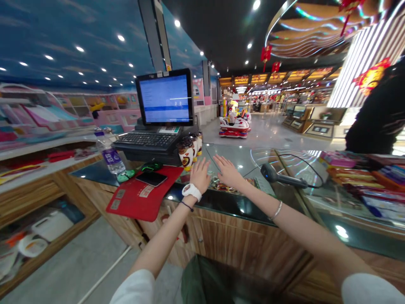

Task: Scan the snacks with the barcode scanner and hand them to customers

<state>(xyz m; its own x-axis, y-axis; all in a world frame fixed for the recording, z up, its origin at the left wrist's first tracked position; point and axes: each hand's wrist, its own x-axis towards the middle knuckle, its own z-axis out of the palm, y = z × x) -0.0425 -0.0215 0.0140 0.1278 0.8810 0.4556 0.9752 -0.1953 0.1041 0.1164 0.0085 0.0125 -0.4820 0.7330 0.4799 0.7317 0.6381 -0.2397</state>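
My left hand [200, 175] and my right hand [228, 171] are spread open, palms down, with nothing in them, at or just over the glass counter top [236, 162]. A white watch and a dark cord circle my left wrist. Closest to my left hand are a row of snack cups [188, 153] and a red counter mat [142, 194] holding a black smartphone [152, 178]. A black handheld barcode scanner [283, 176] lies on the glass to the right of my right hand.
Behind the mat stand a keyboard [145, 140], a till monitor [165, 98] and a water bottle [109, 155]. Packaged goods [354, 177] are stacked at right, beside a person in dark clothing [379, 114]. A children's ride [234, 126] stands on the shiny mall floor beyond.
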